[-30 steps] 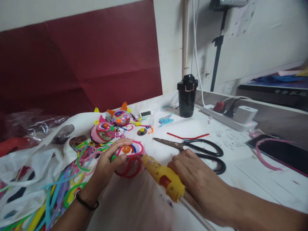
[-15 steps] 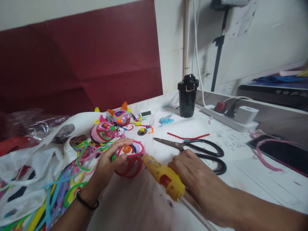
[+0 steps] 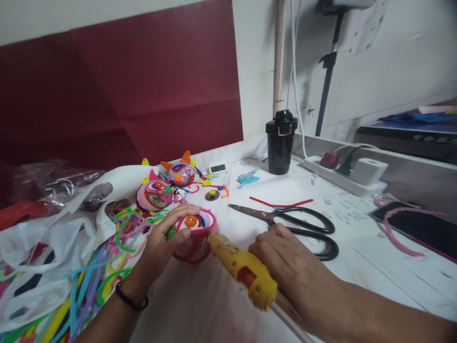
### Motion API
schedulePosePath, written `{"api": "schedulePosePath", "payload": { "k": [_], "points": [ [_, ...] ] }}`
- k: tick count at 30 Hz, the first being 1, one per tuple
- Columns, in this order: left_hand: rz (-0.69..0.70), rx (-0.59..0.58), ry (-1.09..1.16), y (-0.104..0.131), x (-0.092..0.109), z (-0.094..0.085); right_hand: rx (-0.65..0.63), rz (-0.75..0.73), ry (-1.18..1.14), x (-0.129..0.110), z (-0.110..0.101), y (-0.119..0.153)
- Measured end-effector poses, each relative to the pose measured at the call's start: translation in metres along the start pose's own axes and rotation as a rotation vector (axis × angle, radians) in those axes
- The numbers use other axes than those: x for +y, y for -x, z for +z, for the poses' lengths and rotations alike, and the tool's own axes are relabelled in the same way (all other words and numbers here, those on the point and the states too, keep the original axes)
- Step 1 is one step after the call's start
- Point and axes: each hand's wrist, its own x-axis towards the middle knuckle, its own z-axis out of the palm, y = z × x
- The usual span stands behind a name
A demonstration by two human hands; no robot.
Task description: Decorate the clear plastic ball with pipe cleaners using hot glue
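My left hand (image 3: 164,243) is closed around the left side of a clear round ball (image 3: 194,247) trimmed with pink, red, white and blue pipe cleaners and an orange spiral eye. Its thumb lies across the front and its fingers over the top. In my right hand (image 3: 291,269) is a yellow hot glue gun (image 3: 244,269), a pale glue stick (image 3: 287,321) sticking out of its back end. The gun's nozzle meets the ball's right edge in view; whether it touches, I cannot tell. My right fingers are mostly hidden behind the gun and hand.
Black-handled scissors (image 3: 303,221) lie beyond my right hand, near a red pipe cleaner (image 3: 282,203). Two decorated balls stand behind, including a pink one (image 3: 154,196). Loose pipe cleaners (image 3: 76,290) cover the left. A black cup (image 3: 280,147), power strip (image 3: 339,176) and phone (image 3: 417,228) stand or lie rightward.
The glue gun's tip has shifted slightly left, now overlapping the ball's right edge. My left hand keeps its hold on the ball. The whole view has drifted a little.
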Motion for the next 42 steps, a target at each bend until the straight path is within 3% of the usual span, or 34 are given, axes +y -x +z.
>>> {"api": "schedulePosePath", "payload": {
  "k": [17, 42],
  "points": [
    [0.019, 0.001, -0.048, 0.002, 0.001, -0.001, 0.002, -0.072, 0.082, -0.004, -0.001, -0.005],
    [-0.025, 0.0, -0.052, 0.0, -0.001, 0.0, 0.008, -0.006, 0.04, 0.006, 0.002, 0.003]
  ]
}}
